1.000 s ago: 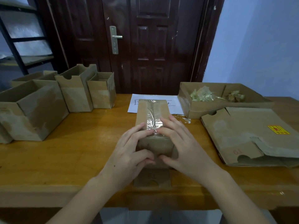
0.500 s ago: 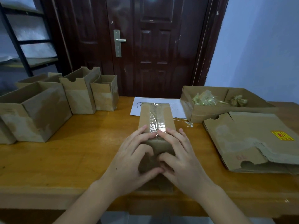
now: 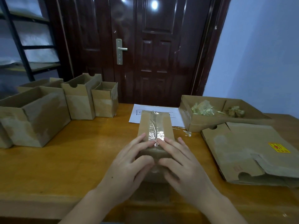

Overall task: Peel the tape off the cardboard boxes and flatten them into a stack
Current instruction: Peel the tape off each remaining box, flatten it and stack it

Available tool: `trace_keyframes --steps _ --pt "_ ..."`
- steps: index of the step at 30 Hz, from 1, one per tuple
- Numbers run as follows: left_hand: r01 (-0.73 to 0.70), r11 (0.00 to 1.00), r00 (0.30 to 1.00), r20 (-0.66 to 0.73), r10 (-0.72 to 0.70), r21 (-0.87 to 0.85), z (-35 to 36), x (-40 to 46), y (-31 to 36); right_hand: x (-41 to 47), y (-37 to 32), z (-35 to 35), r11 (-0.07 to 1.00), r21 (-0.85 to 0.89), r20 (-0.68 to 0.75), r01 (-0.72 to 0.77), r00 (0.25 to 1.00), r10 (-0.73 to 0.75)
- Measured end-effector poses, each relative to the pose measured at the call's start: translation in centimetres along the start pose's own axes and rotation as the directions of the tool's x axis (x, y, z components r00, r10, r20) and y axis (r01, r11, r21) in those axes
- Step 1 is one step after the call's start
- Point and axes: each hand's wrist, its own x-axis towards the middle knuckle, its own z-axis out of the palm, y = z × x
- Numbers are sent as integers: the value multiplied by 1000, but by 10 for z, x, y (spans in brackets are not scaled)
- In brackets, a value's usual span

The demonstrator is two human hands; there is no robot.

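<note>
Since half a second ago both thumbs have drawn closer together against the near end of the taped box [image 3: 156,126], and the forefingers have crept to the near end of the tape [image 3: 155,132], their tips almost meeting there. The box lies lengthwise at the middle of the wooden table [image 3: 80,159], its far end resting over a white sheet of paper [image 3: 175,116]. The clear, crinkled tape runs down the middle of its top face from the far edge to the fingertips.

The left hand [image 3: 129,168] cups the near left corner of the box, fingers spread over the top and thumb pressed on the end face. The right hand [image 3: 184,167] mirrors it on the near right corner. Both hands are laid on the box with fingers curled around it rather than clenched; whether either fingertip has the tape's edge pinched cannot be told.

To the right, just beside the box, a stack of flattened cardboard [image 3: 246,152] lies on the table, bearing a yellow sticker [image 3: 279,147]. Behind it stands a shallow open tray box [image 3: 202,122] holding crumpled wads of peeled tape [image 3: 202,109].

On the left side of the table, well apart from the hands, a row of open boxes [image 3: 77,102] stands upright, the largest nearest the left edge, the smallest nearest the middle.

Behind the table is a dark wooden door [image 3: 155,54] with a metal handle [image 3: 120,50]; a black shelf frame [image 3: 21,46] stands at the far left.
</note>
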Motion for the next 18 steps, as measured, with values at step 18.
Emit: trace_keyframes --steps 18 --pt "9 999 1000 -15 -10 -33 -5 11 -7 13 -2 -9 998 -42 -34 44 998 -45"
